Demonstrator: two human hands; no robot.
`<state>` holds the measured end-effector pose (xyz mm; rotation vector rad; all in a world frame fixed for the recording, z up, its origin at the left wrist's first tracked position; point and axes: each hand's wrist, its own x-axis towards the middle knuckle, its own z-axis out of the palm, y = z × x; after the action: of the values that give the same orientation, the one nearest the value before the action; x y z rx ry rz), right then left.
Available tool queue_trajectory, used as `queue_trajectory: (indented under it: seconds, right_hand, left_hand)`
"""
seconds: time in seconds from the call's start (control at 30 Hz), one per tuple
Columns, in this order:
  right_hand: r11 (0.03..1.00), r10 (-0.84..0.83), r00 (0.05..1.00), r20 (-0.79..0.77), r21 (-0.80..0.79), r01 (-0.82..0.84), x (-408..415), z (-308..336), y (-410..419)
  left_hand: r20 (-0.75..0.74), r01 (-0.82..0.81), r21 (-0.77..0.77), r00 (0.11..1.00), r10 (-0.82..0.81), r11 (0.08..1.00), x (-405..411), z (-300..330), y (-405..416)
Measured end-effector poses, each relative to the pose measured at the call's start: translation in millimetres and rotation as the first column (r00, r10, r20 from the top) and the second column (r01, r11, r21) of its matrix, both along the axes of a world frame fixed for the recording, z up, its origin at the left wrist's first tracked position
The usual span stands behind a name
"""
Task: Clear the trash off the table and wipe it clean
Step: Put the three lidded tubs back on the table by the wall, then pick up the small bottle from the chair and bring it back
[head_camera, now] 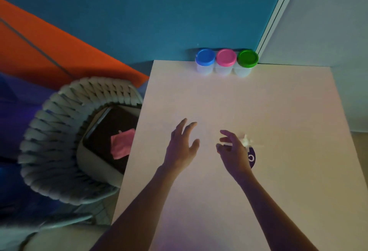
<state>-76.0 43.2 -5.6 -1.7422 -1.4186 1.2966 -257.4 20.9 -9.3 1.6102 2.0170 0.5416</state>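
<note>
Dim bluish light, soft overall blur, perhaps motion-smeared, wide-angle bending at edges

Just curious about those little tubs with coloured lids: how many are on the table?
3, side by side along the table's far edge against the wall: blue-lidded tub leftmost, pink-lidded tub in the middle, green-lidded tub rightmost. None appears hidden.

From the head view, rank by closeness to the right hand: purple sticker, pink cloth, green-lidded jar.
1. Purple sticker, on the table partly under the right hand.
2. Pink cloth, left, on the chair.
3. Green-lidded jar, far table edge.
</note>
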Motion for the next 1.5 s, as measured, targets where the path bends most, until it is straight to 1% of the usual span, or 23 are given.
queue_trajectory:
  seconds: [0.1,0.2,0.3,0.43,0.67,0.73,0.77,0.83,0.93,1.0,1.13,1.17,1.23,1.3,1.43,1.5]
  right_hand:
    - [0.998,0.07,0.997,0.025,0.001,-0.071,-10.5,5.2,-25.0]
    - [0.989,0.147,0.988,0.042,0.022,-0.148,-20.5,9.6,-45.3]
    - [0.968,0.242,0.966,0.092,0.049,-0.248,-38.8,16.6,-68.6]
    - [0.928,0.36,0.921,0.151,0.043,-0.37,-64.7,21.9,-98.1]
    - [0.87,0.481,0.855,0.192,0.018,-0.493,-96.5,21.6,-140.9]
    - [0.862,0.497,0.847,0.191,0.008,-0.507,-100.8,21.1,-149.5]
    - [0.839,0.535,0.824,0.188,0.003,-0.545,-110.0,21.4,-159.2]
    - [0.822,0.562,0.808,0.177,-0.008,-0.57,-116.3,21.6,-166.9]
    - [0.755,0.645,0.742,0.184,-0.008,-0.655,-128.8,20.7,-181.2]
    - [0.696,0.707,0.683,0.181,-0.012,-0.718,-138.4,18.8,-192.3]
    - [0.599,0.791,0.593,0.151,0.005,-0.801,-155.2,18.3,-213.2]
    - [0.562,0.818,0.557,0.145,0.011,-0.827,-159.9,17.5,-222.3]
    - [0.528,0.841,0.525,0.133,0.012,-0.849,-166.7,16.3,-230.9]
    - [0.459,0.879,0.458,0.133,0.028,-0.888,-176.1,17.4,-248.3]
    - [0.359,0.927,0.359,0.111,0.022,-0.933,-190.2,14.5,-279.3]
    - [0.278,0.954,0.278,0.111,0.016,-0.961,-201.5,14.9,-294.3]
  left_hand:
    - [0.009,-0.001,0.018,1.0,0.001,1.0,-7.1,7.0,-30.0]
    - [0.007,-0.014,0.003,1.0,0.014,1.0,-17.8,14.4,-56.3]
    - [-0.012,-0.049,-0.023,0.999,0.049,0.999,-33.5,19.0,-87.9]
    - [0.002,-0.101,-0.054,0.995,0.101,0.993,-56.5,15.4,-128.3]
    - [0.042,-0.163,-0.075,0.985,0.166,0.984,-83.4,1.7,-205.4]
    - [0.044,-0.163,-0.063,0.985,0.166,0.985,-86.5,-4.5,-224.1]
    - [0.049,-0.189,-0.052,0.98,0.191,0.981,-92.3,-6.7,-242.1]
    - [0.065,-0.21,-0.044,0.975,0.213,0.977,-96.5,-8.7,-256.8]
    - [0.079,-0.294,-0.071,0.951,0.299,0.953,-99.2,-8.5,-285.9]
    - [0.081,-0.385,-0.091,0.917,0.392,0.919,-97.1,-6.2,-309.3]
    - [0.05,-0.502,-0.127,0.858,0.511,0.856,-91.3,-2.5,-351.9]
    - [0.042,-0.541,-0.143,0.833,0.552,0.829,-88.4,-1.7,-367.5]
    - [0.044,-0.594,-0.181,0.792,0.61,0.784,-85.8,-2.5,-385.4]
    - [0.033,-0.65,-0.196,0.744,0.667,0.734,-81.1,-2.9,-412.1]
    - [0.014,-0.716,-0.259,0.669,0.743,0.649,-73.0,-7.2,-457.3]
    - [0.013,-0.755,-0.277,0.615,0.788,0.594,-74.9,-5.8,-478.7]
